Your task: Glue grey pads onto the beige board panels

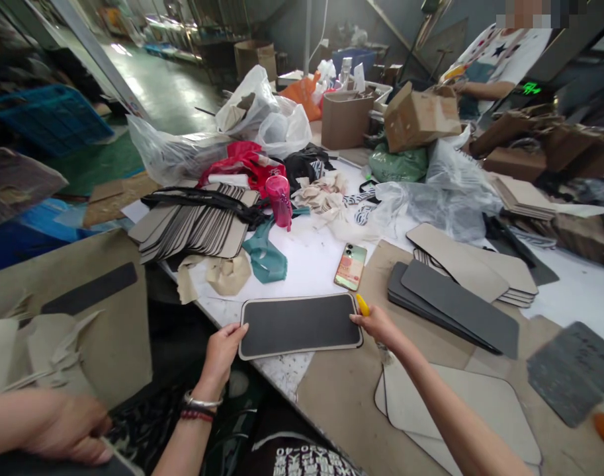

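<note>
A dark grey panel with a pale rim (302, 325) lies level at the table's near edge, held at both short ends. My left hand (227, 347), with bracelets at the wrist, pinches its left end. At the right end my right hand (374, 322) grips the panel, and a yellow-handled tool (362, 305) sticks up from the same hand. Just behind the panel rests a phone (350, 266). Dark grey panels (460, 307) are stacked to the right, beside pale panels (455, 261). More pale panels (460, 403) lie under my right forearm.
Another person's hand (78, 430) is at the lower left. A pile of edged panels (197, 228), a pink cup (278, 201) and teal cloth (265, 254) sit behind. Plastic bags (262, 112) and a cardboard box (421, 119) stand farther back, near a person (500, 63).
</note>
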The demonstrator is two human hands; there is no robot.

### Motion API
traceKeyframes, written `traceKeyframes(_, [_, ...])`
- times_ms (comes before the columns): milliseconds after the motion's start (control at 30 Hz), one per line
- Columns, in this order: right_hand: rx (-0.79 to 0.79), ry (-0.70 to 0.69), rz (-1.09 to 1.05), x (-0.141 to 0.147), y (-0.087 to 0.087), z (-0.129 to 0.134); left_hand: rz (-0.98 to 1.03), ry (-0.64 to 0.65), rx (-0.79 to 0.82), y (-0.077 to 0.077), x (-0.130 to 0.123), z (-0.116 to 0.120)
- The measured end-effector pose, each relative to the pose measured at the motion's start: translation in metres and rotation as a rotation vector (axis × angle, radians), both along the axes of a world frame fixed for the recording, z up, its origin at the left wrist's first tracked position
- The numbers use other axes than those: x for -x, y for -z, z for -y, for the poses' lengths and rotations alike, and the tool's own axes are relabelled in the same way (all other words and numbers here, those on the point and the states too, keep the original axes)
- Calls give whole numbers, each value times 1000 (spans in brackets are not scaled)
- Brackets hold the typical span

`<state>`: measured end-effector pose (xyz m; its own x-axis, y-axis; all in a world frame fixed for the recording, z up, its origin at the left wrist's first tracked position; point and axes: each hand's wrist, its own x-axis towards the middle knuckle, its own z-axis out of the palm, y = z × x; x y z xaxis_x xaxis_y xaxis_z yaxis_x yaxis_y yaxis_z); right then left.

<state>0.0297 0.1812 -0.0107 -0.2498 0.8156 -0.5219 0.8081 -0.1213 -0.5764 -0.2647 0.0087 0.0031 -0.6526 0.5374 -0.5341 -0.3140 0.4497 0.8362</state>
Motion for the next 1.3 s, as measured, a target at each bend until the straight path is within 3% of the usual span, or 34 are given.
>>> traceKeyframes(133, [-7, -19, 45, 12, -4, -4, 31, -23, 24, 7, 10, -2])
traceKeyframes(300, [-19, -17, 103, 17, -9, -4, -74, 71, 73, 19, 15, -2])
traceKeyframes(700, [0, 26, 195, 19, -12, -2, -247, 164, 137, 38, 20, -3])
traceKeyframes(1033, [20, 35, 191, 19, -7, -1, -162, 97, 123, 43, 17, -4])
traceKeyframes(1300, [3, 6, 220, 18, -6, -2, -283, 203, 155, 37, 15, -4])
